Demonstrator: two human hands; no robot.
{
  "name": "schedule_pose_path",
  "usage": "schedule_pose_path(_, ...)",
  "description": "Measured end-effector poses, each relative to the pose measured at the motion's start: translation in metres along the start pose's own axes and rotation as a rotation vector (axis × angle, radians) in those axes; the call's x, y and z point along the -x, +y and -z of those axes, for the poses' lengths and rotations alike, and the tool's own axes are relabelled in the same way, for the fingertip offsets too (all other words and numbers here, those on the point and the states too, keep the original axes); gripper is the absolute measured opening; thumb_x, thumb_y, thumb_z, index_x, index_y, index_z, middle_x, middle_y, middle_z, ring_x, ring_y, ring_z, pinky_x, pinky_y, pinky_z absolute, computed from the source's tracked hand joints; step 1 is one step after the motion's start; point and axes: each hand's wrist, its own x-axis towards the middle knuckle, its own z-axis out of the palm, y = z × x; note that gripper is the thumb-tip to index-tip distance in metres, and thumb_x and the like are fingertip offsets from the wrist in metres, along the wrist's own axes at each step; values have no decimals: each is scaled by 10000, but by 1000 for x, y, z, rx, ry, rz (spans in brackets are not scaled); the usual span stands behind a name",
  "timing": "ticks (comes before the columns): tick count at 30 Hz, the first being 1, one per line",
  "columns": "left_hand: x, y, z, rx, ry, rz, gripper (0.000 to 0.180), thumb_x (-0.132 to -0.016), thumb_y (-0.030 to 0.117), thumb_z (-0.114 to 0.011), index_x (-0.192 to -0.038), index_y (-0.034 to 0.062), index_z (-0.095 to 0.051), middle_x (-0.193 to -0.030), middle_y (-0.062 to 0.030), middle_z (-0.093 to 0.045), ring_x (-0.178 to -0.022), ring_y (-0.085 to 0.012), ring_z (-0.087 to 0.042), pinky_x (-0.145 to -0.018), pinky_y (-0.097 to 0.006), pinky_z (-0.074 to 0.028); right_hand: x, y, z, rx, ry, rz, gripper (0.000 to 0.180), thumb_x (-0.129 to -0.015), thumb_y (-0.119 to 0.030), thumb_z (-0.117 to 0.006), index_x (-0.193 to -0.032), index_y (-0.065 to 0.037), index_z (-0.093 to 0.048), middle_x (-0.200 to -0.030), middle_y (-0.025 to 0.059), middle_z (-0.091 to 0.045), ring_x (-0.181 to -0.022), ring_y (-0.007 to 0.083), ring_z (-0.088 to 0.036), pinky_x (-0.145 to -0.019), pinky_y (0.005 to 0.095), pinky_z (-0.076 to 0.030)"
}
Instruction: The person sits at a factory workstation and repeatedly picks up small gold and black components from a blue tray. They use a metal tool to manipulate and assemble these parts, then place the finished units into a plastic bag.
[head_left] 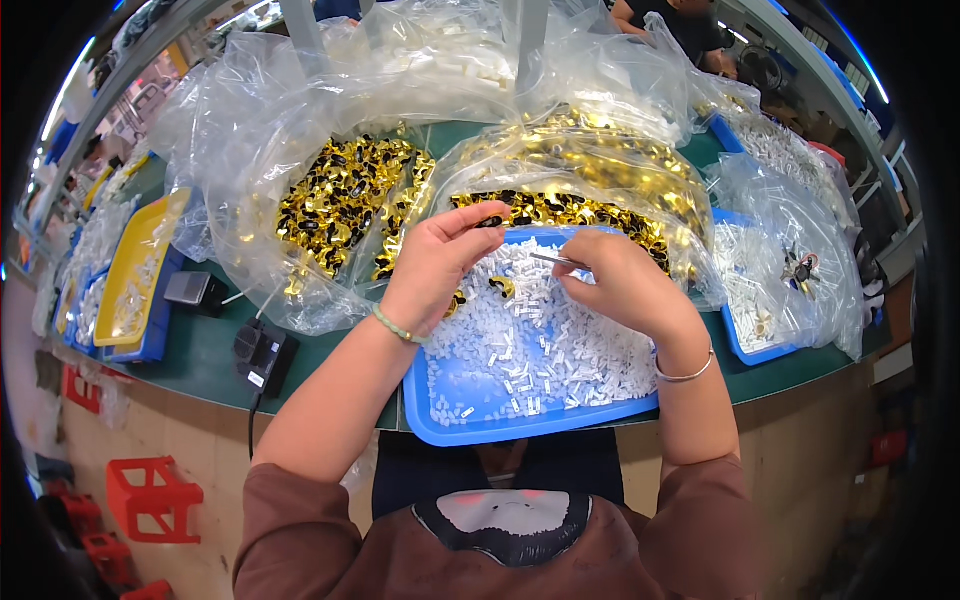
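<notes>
My left hand (pixel 437 262) pinches a small black and gold part (pixel 490 221) between thumb and fingers, above the far edge of a blue tray (pixel 520 434). Just to its right, my right hand (pixel 622 284) grips a thin metal tool (pixel 558 261) that looks like tweezers, its tip pointing left toward the part. Many small white plastic pieces (pixel 600 345) lie spread in the tray below both hands. A loose gold piece (pixel 503 287) rests on them between my hands. Behind the tray, a clear bag (pixel 580 165) spills more gold and black parts.
Another clear bag with gold and black parts (pixel 335 200) lies to the left. Beyond it are a black boxy device (pixel 262 352) with a cable and a yellow tray (pixel 128 318). Another blue tray (pixel 765 354) stands right. Metal posts (pixel 532 45) rise behind; a person (pixel 690 35) is at far right.
</notes>
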Motion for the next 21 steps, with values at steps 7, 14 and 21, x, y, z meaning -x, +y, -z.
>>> schedule_pose_path(7,-3,-7,-1,27,30,30,368,-966,139,-574,-1289,-28,-519,-1146,-128,-636,-1000,-150,-633,-884,-256,-533,2,3,-5,128,-184,-176,152,-725,-146,-736,-802,-24,-692,-807,134,-663,-775,319,-638,-706,389,-498)
schedule_pose_path(14,-5,-4,2,139,14,81,291,-985,190,-550,-1232,35,-545,-1131,-90,-645,-977,-132,-628,-853,-250,-537,-4,6,-11,-8,-186,-78,129,-723,-119,-733,-795,-28,-675,-797,124,-674,-768,300,-644,-700,386,-495)
schedule_pose_path(21,-3,0,7,279,-155,133,356,-987,200,-544,-1306,49,-504,-1069,-35,-640,-933,-90,-621,-850,-236,-527,-1,8,-12,-5,-101,-40,128,-753,-128,-720,-823,-23,-698,-792,153,-676,-730,317,-644,-657,379,-495)
